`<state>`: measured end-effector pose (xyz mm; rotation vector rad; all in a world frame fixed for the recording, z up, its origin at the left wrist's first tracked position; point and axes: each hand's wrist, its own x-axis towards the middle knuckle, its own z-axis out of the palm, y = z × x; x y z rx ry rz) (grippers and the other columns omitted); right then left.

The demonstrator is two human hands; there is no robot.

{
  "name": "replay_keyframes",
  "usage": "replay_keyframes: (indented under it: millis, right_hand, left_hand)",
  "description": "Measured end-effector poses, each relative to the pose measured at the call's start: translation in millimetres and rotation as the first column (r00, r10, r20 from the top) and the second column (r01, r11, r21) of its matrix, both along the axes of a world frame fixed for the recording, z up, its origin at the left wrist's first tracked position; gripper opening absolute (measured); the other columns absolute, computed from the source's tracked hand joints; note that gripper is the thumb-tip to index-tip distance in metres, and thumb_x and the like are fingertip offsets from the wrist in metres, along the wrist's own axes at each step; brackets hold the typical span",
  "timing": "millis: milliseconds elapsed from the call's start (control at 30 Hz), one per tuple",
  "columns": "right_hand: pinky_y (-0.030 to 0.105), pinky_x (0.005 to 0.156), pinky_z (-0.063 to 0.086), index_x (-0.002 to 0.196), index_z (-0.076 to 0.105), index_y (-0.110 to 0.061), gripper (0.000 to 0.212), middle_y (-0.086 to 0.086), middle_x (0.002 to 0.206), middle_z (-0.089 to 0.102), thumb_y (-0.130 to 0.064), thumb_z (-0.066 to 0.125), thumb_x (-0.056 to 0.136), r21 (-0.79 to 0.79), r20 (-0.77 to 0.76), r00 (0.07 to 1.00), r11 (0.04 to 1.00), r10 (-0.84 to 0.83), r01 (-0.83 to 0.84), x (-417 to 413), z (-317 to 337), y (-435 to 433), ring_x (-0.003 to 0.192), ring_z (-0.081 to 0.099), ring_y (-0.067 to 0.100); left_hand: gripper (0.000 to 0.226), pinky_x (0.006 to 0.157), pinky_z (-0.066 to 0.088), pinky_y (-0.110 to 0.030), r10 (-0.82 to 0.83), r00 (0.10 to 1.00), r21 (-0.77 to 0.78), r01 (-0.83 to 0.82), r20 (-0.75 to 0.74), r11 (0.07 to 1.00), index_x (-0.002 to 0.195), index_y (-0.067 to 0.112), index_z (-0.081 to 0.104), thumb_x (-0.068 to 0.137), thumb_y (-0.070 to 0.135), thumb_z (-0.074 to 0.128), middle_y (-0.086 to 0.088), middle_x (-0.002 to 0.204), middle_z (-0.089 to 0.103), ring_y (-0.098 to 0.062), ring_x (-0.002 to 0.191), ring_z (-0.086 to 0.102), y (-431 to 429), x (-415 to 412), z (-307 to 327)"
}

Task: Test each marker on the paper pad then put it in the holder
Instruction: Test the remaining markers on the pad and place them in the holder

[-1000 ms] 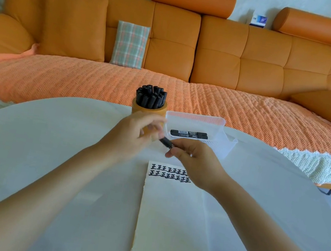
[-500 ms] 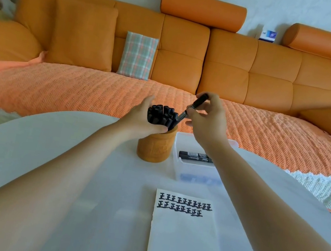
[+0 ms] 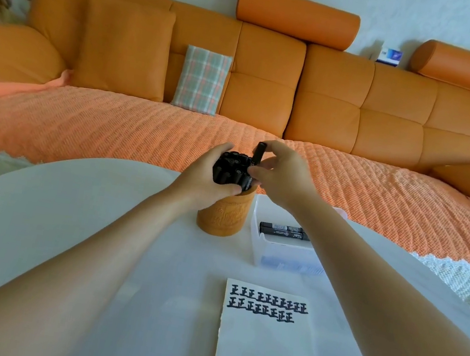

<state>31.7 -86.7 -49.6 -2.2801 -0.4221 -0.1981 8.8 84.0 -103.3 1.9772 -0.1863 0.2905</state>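
An orange cylindrical holder (image 3: 224,216) stands on the white table, packed with several black markers (image 3: 230,168). My left hand (image 3: 207,178) curls round that bundle from the left. My right hand (image 3: 282,174) pinches one black marker (image 3: 258,154), which stands nearly upright at the bundle's right edge with its lower end among the others. Right of the holder, a clear plastic box (image 3: 279,251) contains two black markers (image 3: 283,230) lying flat. The paper pad (image 3: 264,352) lies near me with two rows of black marks (image 3: 267,307) along its top.
The round white table (image 3: 59,227) carries everything. Behind it runs an orange sofa (image 3: 330,110) with an orange knitted throw, a plaid cushion (image 3: 202,79) and two bolsters. A small blue and white box (image 3: 389,55) rests on the sofa back.
My right hand has brought the marker from a slant above the holder to nearly upright and lower into the bundle. My left hand closed tighter round the markers. The view tilted slightly.
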Motion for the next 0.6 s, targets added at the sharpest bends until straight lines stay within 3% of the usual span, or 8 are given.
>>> replay_keyframes:
  millis: [67, 133, 200, 233, 300, 400, 533, 600]
  right_hand:
    - [0.024, 0.053, 0.047, 0.111, 0.064, -0.018, 0.019, 0.001, 0.088, 0.074, -0.025, 0.065, 0.093, -0.047, 0.025, 1.0, 0.999, -0.015, 0.016, -1.3, 2.0, 0.6, 0.076, 0.068, 0.015]
    - [0.035, 0.061, 0.054, 0.101, 0.068, -0.008, 0.038, 0.011, 0.086, 0.073, -0.042, 0.053, 0.098, 0.047, -0.005, 1.0, 0.999, -0.025, 0.025, -0.3, 4.4, 0.0, 0.067, 0.068, 0.014]
    - [0.031, 0.053, 0.048, 0.095, 0.07, -0.001, 0.052, 0.018, 0.075, 0.071, -0.049, 0.05, 0.099, 0.113, -0.049, 0.996, 0.991, -0.071, 0.076, 3.6, 7.6, -3.0, 0.044, 0.056, 0.007]
    - [0.025, 0.048, 0.043, 0.094, 0.073, -0.003, 0.046, 0.016, 0.067, 0.069, -0.046, 0.056, 0.098, 0.117, -0.068, 0.994, 0.989, -0.081, 0.088, 4.9, 7.9, -4.3, 0.039, 0.048, 0.006]
    - [0.019, 0.044, 0.041, 0.1, 0.076, -0.015, 0.018, 0.002, 0.059, 0.065, -0.029, 0.068, 0.092, 0.119, -0.137, 0.989, 0.99, -0.057, 0.073, 7.5, 5.0, -5.0, 0.04, 0.047, 0.007]
    - [0.021, 0.041, 0.038, 0.11, 0.061, -0.022, 0.023, 0.001, 0.057, 0.061, -0.015, 0.068, 0.09, 0.145, -0.24, 0.97, 0.987, -0.026, 0.063, 10.3, -5.6, -1.9, 0.043, 0.051, 0.011]
    - [0.022, 0.042, 0.038, 0.109, 0.055, -0.02, 0.02, 0.0, 0.07, 0.064, -0.03, 0.064, 0.094, 0.169, -0.247, 0.968, 0.982, -0.039, 0.083, 8.0, -11.2, -1.8, 0.049, 0.056, 0.013]
    - [0.024, 0.049, 0.04, 0.109, 0.058, -0.017, 0.026, 0.002, 0.083, 0.068, -0.04, 0.056, 0.097, 0.14, -0.252, 0.967, 0.987, -0.045, 0.082, 5.6, -18.5, -8.7, 0.06, 0.059, 0.014]
  left_hand:
    - [0.083, 0.113, 0.037, -0.039, -0.002, 1.0, -0.006, 0.002, -0.002, 1.0, 0.151, 0.029, 0.029, 0.083, 0.022, 0.076, 0.005, 0.152, 0.039, -0.017, 0.138, 0.038, 1.6, 0.7, -1.6]
    - [0.081, 0.116, 0.033, -0.04, -0.012, 1.0, 0.012, 0.012, 0.0, 1.0, 0.152, 0.028, 0.028, 0.086, 0.024, 0.073, 0.006, 0.154, 0.036, -0.016, 0.141, 0.034, 3.1, 1.2, -3.5]
    - [0.077, 0.117, 0.031, -0.038, -0.022, 0.999, 0.035, 0.021, 0.026, 0.999, 0.152, 0.028, 0.028, 0.088, 0.023, 0.07, 0.007, 0.155, 0.034, -0.013, 0.142, 0.032, 3.5, 1.7, -3.3]
    - [0.075, 0.116, 0.032, -0.036, -0.025, 0.999, 0.038, 0.023, 0.042, 0.999, 0.152, 0.028, 0.029, 0.089, 0.021, 0.069, 0.008, 0.154, 0.034, -0.012, 0.142, 0.032, 3.3, 1.6, -2.4]
    - [0.073, 0.111, 0.034, -0.03, -0.02, 0.998, 0.033, 0.018, 0.066, 0.999, 0.151, 0.027, 0.031, 0.089, 0.018, 0.068, 0.008, 0.153, 0.035, -0.011, 0.14, 0.033, 2.3, 2.7, -0.3]
    - [0.073, 0.101, 0.035, -0.023, -0.023, 0.998, 0.055, 0.019, 0.062, 0.998, 0.149, 0.027, 0.033, 0.087, 0.02, 0.07, 0.006, 0.146, 0.036, -0.01, 0.134, 0.036, 1.8, 3.4, -0.2]
    - [0.081, 0.103, 0.034, -0.025, -0.019, 0.998, 0.155, 0.009, 0.063, 0.988, 0.152, 0.024, 0.027, 0.085, 0.026, 0.073, 0.005, 0.15, 0.032, -0.013, 0.137, 0.034, 1.5, 0.7, -5.3]
    - [0.086, 0.105, 0.027, -0.024, 0.021, 0.998, 0.172, -0.029, 0.051, 0.985, 0.154, 0.023, 0.021, 0.085, 0.029, 0.073, 0.006, 0.155, 0.024, -0.012, 0.141, 0.027, 2.8, -3.6, -7.3]
